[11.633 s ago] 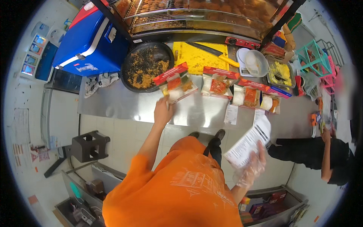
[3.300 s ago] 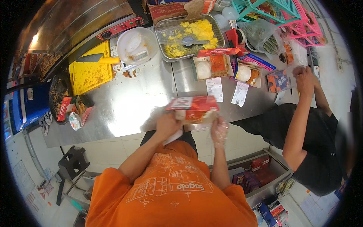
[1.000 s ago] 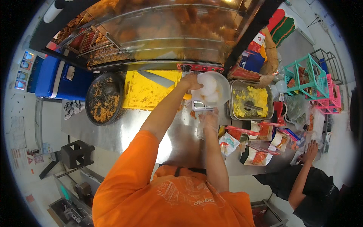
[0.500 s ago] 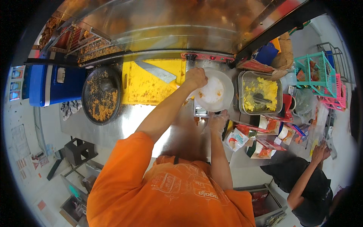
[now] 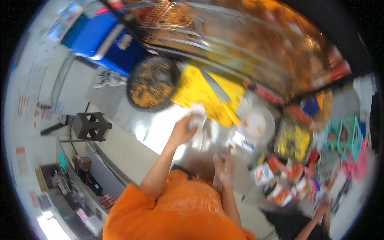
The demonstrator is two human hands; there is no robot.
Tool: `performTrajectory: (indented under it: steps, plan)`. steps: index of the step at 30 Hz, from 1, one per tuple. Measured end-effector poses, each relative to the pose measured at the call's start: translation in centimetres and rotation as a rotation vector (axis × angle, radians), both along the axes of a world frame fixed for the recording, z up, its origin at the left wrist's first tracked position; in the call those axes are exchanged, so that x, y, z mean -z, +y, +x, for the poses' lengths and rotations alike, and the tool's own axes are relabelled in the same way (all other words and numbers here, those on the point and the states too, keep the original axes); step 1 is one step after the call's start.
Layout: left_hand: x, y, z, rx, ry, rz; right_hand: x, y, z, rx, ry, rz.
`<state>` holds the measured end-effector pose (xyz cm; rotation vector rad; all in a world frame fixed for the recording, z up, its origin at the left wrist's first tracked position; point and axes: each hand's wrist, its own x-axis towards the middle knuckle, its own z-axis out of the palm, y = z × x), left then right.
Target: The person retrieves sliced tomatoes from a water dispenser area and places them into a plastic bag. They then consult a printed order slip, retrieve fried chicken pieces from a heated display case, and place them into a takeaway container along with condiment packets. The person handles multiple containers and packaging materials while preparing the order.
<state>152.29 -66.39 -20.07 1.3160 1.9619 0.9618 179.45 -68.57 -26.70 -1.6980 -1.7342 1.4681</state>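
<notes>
My left hand (image 5: 185, 130) is over the steel counter (image 5: 160, 122), its fingers closed on a crumpled, translucent white plastic piece (image 5: 199, 138), blurred. Close to my body, my right hand (image 5: 223, 170) is in a clear plastic glove, with its fingers curled in. Whether it holds anything I cannot make out. Beyond my right hand, a whitish bowl (image 5: 259, 124) with brown stains sits at the scale (image 5: 243, 141), apart from both hands. A knife (image 5: 218, 90) with a yellow handle lies across the yellow cutting board (image 5: 192, 86).
A black round pan (image 5: 131, 94) of brown crumbs stands left of the board, near a blue cooler (image 5: 108, 44). On the right are a tray (image 5: 277, 141) of yellow food, several packages (image 5: 280, 196) and a co-worker's hands (image 5: 322, 209). A glass-fronted case (image 5: 240, 52) lines the back.
The view has swung, tilting the counter. My left hand has left the bowl and moved back to the left, where it grips plastic. My right hand has drawn toward my body, away from the scale.
</notes>
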Motion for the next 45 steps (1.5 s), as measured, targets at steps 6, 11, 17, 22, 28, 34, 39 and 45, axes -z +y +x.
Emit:
performTrajectory:
  steps: [6,11,17,22,28,34,39,45]
  plan:
    - [3.6,-19.2,-13.7,-0.473,-0.163,-0.077,-11.0,9.7,-18.7,-0.483,-0.072,0.816]
    - [8.9,-30.9,-24.6,-0.858,-0.078,-0.06,-26.9,21.9,-39.8,-0.405,-0.045,1.478]
    - [17.3,-44.2,-27.7,-1.193,-0.382,-0.181,-34.3,35.2,-56.2,-0.449,-0.431,1.001]
    - [23.0,-50.5,-23.2,-1.269,-0.421,-0.498,-32.9,42.7,-61.1,-0.594,-0.594,0.805]
    - [25.4,-49.4,-18.5,-1.178,-0.517,-0.563,-33.3,45.2,-58.5,-0.567,-0.554,0.796]
    - [27.6,-41.5,-24.2,-1.012,-0.485,-0.576,-32.4,43.2,-60.4,-0.686,-0.547,0.911]
    - [28.4,-35.4,-30.1,-0.865,-0.423,-0.536,-31.0,43.0,-61.5,-0.705,-0.619,0.961]
    - [28.6,-32.7,-32.6,-0.782,-0.397,-0.503,-32.2,43.9,-59.0,-0.355,-0.225,0.921]
